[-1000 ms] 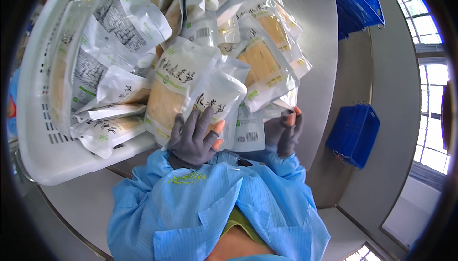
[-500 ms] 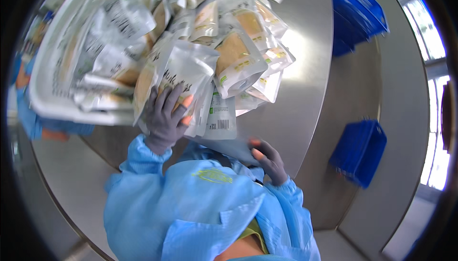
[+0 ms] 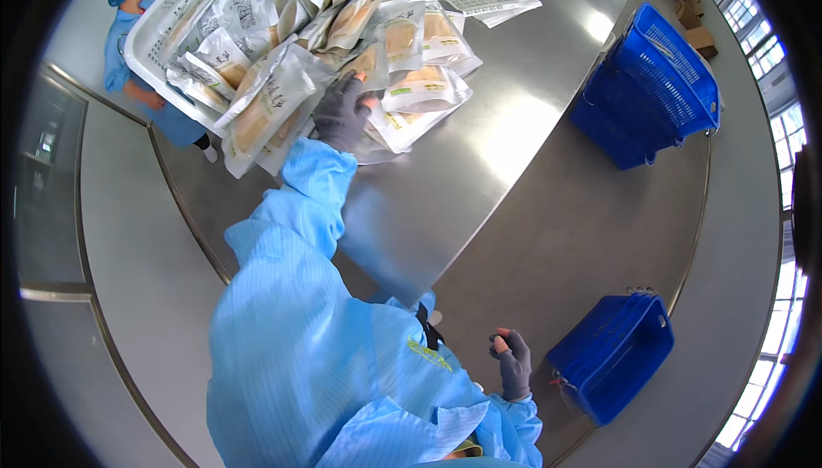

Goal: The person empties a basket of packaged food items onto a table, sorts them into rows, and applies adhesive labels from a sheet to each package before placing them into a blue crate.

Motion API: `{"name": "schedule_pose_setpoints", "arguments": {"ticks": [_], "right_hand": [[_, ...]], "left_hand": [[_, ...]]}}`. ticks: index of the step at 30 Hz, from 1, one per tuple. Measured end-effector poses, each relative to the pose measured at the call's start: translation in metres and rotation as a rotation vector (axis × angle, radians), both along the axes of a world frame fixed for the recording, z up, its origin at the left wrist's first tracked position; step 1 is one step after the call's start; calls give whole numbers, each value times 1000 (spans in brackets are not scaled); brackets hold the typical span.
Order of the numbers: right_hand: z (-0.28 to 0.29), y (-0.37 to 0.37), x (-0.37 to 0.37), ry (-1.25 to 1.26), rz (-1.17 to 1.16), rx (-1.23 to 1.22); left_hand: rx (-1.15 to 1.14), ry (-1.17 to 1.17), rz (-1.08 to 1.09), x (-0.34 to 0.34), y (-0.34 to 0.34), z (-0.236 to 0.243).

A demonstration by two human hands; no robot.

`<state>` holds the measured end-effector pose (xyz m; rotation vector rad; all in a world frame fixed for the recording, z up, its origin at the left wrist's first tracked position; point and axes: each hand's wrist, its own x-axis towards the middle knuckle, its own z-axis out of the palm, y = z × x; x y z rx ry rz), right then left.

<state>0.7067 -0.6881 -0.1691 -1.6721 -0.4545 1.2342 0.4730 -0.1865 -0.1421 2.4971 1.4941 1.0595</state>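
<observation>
My left hand [image 3: 342, 113], in a grey glove, is stretched out far onto a heap of clear sealed pouches [image 3: 402, 83] with yellowish contents on the steel table [image 3: 514, 134]. Its fingers are closed on the edge of a large pouch [image 3: 265, 108] that sticks out to the left. My right hand [image 3: 512, 363], also gloved, hangs low beside my body, off the table. Its fingers are curled and hold nothing. My blue coat sleeve hides part of the heap's near edge.
A white slatted basket [image 3: 150, 35] full of pouches lies tipped at the table's far left. Stacked blue baskets [image 3: 659, 83] stand on the floor at the right, another blue basket [image 3: 612, 357] near my right hand. A person in blue [image 3: 128, 40] works beyond the white basket.
My right hand has left the pouches and dropped down to my side. My left hand has reached farther out along the heap, and the view has swung away from the table.
</observation>
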Motion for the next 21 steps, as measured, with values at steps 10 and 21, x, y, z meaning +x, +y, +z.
{"name": "schedule_pose_setpoints", "arguments": {"ticks": [10,21], "right_hand": [[4,122,111,174,364,108],[8,292,199,801,536,118]], "left_hand": [[427,-55,-334,99,-100,13],[-2,-712,-245,282,-197,1]]}}
